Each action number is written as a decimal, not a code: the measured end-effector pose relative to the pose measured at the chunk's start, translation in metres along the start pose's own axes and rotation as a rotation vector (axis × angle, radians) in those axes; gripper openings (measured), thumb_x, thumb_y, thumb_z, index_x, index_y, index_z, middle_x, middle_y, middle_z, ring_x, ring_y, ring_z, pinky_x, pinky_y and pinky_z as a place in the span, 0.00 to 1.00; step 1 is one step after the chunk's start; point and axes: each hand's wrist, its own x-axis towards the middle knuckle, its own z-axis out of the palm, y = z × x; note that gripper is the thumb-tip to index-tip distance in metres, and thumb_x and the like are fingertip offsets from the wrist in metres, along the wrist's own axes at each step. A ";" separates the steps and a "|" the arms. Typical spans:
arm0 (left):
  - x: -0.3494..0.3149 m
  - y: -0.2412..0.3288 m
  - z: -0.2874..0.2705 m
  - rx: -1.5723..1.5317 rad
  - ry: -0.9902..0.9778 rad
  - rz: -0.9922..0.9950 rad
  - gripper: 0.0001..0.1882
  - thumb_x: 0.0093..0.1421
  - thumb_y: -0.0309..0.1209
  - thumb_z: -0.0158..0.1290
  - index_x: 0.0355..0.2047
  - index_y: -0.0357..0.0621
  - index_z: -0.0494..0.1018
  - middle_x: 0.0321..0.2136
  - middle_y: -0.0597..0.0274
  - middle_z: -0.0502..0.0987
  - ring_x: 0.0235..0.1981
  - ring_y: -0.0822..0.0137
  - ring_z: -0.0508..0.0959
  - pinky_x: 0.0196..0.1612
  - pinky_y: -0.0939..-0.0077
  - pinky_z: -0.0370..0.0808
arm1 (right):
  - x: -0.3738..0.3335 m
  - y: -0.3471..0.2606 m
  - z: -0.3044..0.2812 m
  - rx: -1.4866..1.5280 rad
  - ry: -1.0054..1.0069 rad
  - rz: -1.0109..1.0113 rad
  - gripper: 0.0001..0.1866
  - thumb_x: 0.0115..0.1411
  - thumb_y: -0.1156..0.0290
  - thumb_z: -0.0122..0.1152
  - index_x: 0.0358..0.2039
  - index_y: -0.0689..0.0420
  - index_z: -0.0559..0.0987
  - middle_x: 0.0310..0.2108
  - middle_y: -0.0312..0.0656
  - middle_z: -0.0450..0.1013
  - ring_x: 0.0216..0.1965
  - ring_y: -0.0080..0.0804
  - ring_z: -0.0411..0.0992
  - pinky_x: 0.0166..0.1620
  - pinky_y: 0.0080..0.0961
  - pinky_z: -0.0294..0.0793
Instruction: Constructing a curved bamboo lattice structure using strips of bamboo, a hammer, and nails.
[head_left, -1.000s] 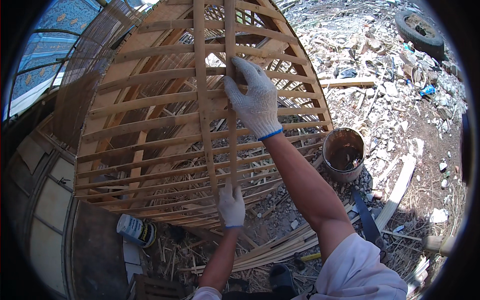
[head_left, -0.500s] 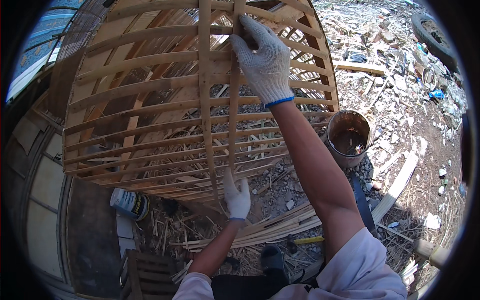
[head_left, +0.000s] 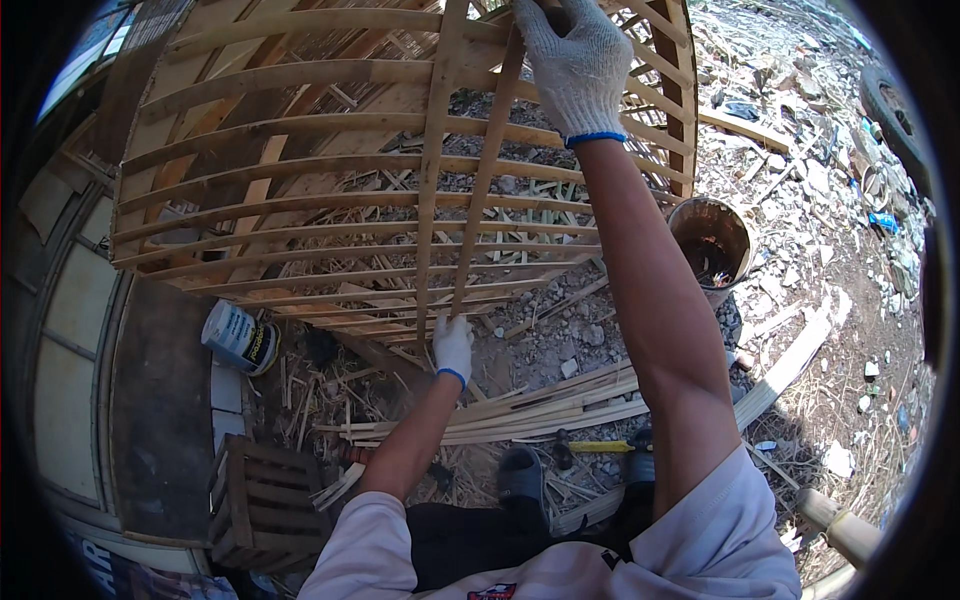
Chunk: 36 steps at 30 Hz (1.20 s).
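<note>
A slatted wooden frame (head_left: 300,125) with curved crosswise strips stands before me. A long upright slat (head_left: 486,170) lies across those strips, slightly tilted, beside another upright slat (head_left: 430,180) to its left. My right hand (head_left: 583,75), in a white knit glove with a blue cuff, is closed around the upper end of the tilted slat, its thumb and fingers apart around the wood. Low down, my left hand (head_left: 453,350), gloved alike, is closed at the slat's lower end; its fingertips are partly hidden.
Long pale strips (head_left: 540,410) lie in a bundle on the ground behind my left hand. A hammer (head_left: 590,447) with a yellow handle rests near my feet. Around stand a rusty bucket (head_left: 712,240), a white tub (head_left: 240,337), a wooden crate (head_left: 270,500) and a tyre (head_left: 893,115).
The slat's upper end has shifted right with my right hand, which now sits higher in view. My left hand stays at the lower end. The view has tipped down toward my feet.
</note>
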 end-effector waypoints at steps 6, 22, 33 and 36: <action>0.007 -0.009 -0.002 -0.001 -0.127 0.010 0.20 0.69 0.32 0.51 0.60 0.45 0.65 0.37 0.73 0.69 0.36 0.77 0.71 0.41 0.77 0.71 | -0.001 0.003 0.001 0.086 0.014 0.005 0.25 0.62 0.71 0.66 0.59 0.64 0.77 0.42 0.47 0.83 0.39 0.25 0.81 0.44 0.24 0.79; -0.036 -0.003 0.040 0.521 0.020 0.202 0.51 0.64 0.35 0.53 0.75 0.37 0.31 0.70 0.32 0.56 0.69 0.43 0.63 0.69 0.63 0.62 | 0.003 0.031 0.001 -0.007 -0.045 -0.123 0.25 0.61 0.61 0.73 0.56 0.59 0.82 0.50 0.45 0.81 0.47 0.26 0.80 0.51 0.24 0.78; 0.040 -0.051 0.028 0.247 0.209 0.000 0.39 0.66 0.32 0.51 0.72 0.30 0.48 0.68 0.32 0.60 0.67 0.46 0.67 0.65 0.63 0.68 | 0.003 0.028 0.007 -0.040 -0.032 -0.120 0.26 0.65 0.60 0.68 0.57 0.63 0.80 0.52 0.43 0.81 0.50 0.25 0.77 0.54 0.22 0.74; 0.060 -0.065 0.058 0.010 0.288 -0.146 0.32 0.68 0.32 0.50 0.69 0.33 0.55 0.62 0.39 0.67 0.59 0.48 0.73 0.57 0.65 0.74 | 0.008 0.017 -0.007 -0.157 -0.044 -0.147 0.28 0.65 0.59 0.68 0.59 0.65 0.77 0.55 0.44 0.79 0.50 0.27 0.77 0.54 0.23 0.74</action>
